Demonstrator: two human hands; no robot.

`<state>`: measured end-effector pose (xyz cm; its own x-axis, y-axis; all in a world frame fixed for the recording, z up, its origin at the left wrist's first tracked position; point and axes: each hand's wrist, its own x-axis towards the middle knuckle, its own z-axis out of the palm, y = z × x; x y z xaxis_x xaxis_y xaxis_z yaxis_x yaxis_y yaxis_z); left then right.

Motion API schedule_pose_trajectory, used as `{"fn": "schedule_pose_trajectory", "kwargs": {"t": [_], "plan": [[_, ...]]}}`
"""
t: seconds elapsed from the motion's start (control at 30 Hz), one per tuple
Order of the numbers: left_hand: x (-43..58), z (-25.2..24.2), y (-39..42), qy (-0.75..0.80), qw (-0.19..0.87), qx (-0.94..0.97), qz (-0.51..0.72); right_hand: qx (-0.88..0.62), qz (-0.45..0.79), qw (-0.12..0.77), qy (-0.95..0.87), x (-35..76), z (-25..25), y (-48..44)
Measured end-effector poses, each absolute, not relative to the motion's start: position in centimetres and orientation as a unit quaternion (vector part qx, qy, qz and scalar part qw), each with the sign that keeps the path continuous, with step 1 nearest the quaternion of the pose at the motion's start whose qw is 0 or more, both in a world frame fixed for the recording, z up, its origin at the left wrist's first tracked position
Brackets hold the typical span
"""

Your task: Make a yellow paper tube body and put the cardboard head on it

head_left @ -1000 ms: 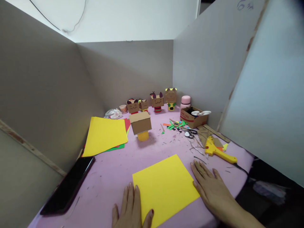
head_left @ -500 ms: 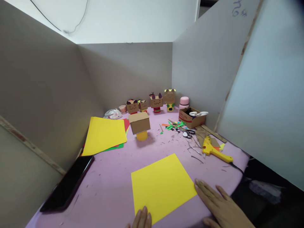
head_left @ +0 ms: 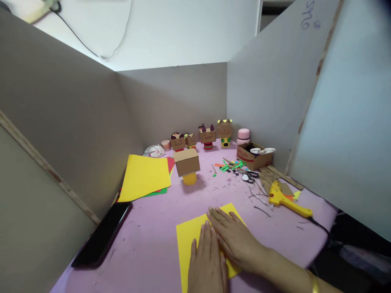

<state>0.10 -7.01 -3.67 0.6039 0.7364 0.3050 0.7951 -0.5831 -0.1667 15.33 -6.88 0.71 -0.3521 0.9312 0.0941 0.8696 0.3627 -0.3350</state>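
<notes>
A yellow sheet of paper lies flat on the table in front of me, partly covered by both hands. Over its lower middle rests my left hand, palm down with the fingers stretched out. My right hand lies flat across the sheet's middle and right side, its fingers extended and pointing up and left. The two hands meet near the centre of the paper. Beyond the sheet stands a cardboard box head on a yellow paper cylinder.
At left are a stack of coloured sheets and a black phone. A yellow glue gun, paper scraps, scissors and a small cardboard box lie right. Several cardboard figures stand at the back; grey partitions enclose the table.
My right hand has moved left from the paper's right corner onto its middle. My left hand has come up from the lower edge onto the sheet. The view has shifted slightly.
</notes>
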Motion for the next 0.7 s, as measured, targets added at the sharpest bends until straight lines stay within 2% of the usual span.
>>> {"fn": "schedule_pose_trajectory", "kwargs": {"t": [0.13, 0.23, 0.37, 0.5, 0.6, 0.7], "plan": [[0.9, -3.3, -5.1, -0.516, 0.011, -0.854, -0.063, -0.553, 0.154, 0.118, -0.811, 15.2, -0.2, -4.4], [-1.6, -2.4, -4.7, -0.548, -0.035, -0.835, -0.031, -0.592, 0.145, 0.112, -0.785, 17.3, -1.2, -4.6], [-6.1, -1.3, -4.5, -0.635, -0.012, -0.772, 0.001, -0.669, 0.098, 0.094, -0.731, 19.9, -2.2, -6.0], [-7.7, -1.2, -5.6, -0.680, 0.100, -0.726, -0.014, -0.726, 0.011, 0.100, -0.680, 20.2, -2.4, -8.1], [-6.3, -3.1, -7.5, -0.582, 0.161, -0.792, -0.090, -0.641, 0.047, 0.129, -0.755, 19.2, -2.1, -10.0], [-5.4, -6.0, -8.9, -0.418, 0.149, -0.889, -0.112, -0.534, 0.152, 0.100, -0.826, 19.4, -2.0, -11.5]]}}
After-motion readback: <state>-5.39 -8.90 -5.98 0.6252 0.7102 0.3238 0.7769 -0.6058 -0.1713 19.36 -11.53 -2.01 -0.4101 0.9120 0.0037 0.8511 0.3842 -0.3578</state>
